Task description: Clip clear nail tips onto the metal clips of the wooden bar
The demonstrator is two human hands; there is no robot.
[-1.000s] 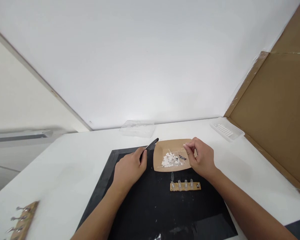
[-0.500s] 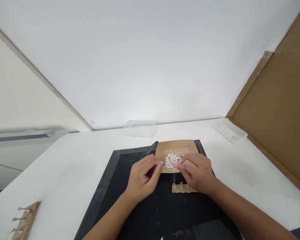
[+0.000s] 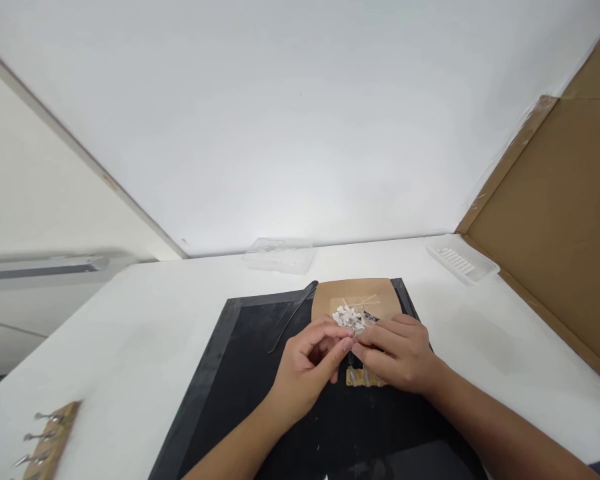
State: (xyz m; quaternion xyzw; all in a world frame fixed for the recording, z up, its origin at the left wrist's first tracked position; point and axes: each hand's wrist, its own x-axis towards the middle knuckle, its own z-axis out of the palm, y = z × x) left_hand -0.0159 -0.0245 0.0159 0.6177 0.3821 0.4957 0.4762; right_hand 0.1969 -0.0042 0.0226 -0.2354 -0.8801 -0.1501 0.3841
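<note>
The left hand (image 3: 300, 373) and right hand (image 3: 405, 350) meet, fingertips pinched close; from where I stand I can't tell what, if anything, they hold. The tray (image 3: 353, 289) of white bits (image 3: 346, 316) lies at their twelve o'clock, tweezers (image 3: 295, 316) at ten.

Shallow brown paperboard tray (image 3: 353, 289) is looking matt, smooth. Broad black rectangular mat (image 3: 330, 427) is showing dull sheen. Clear flat plastic box (image 3: 280, 259) is gleaming faintly. Silvery metal pieces (image 3: 35, 437) are glinting on small brown wooden block (image 3: 63, 437).
</note>
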